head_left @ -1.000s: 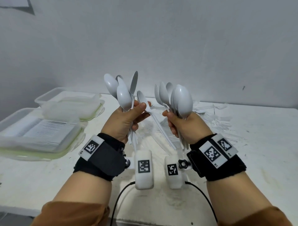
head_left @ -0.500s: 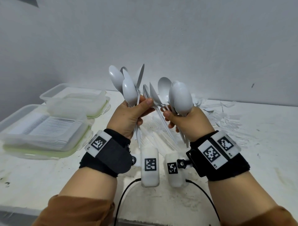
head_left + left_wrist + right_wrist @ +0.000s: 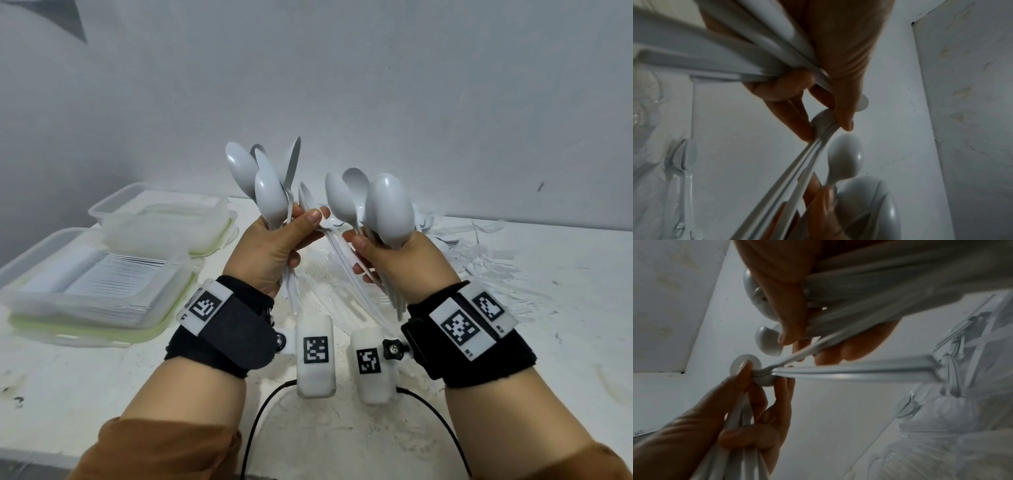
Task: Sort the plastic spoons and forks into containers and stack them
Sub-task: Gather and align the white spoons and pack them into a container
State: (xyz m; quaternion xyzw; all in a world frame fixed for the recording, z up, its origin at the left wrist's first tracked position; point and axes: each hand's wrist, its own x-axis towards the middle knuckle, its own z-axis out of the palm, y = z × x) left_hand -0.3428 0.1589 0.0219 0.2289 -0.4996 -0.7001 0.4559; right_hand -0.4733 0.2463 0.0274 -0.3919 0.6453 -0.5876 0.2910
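Upright: spoons in left hand, bowls up, handles down.

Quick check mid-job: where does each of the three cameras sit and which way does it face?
Head: worn on the head, facing forward and down at the table; both forearms, left hand and right hand show, each gripping spoons.
Left wrist: looks along the left hand's fingers, up toward the wall.
Right wrist: looks along the right hand; the left hand appears too.
Shared: the spoon pinched between the hands.
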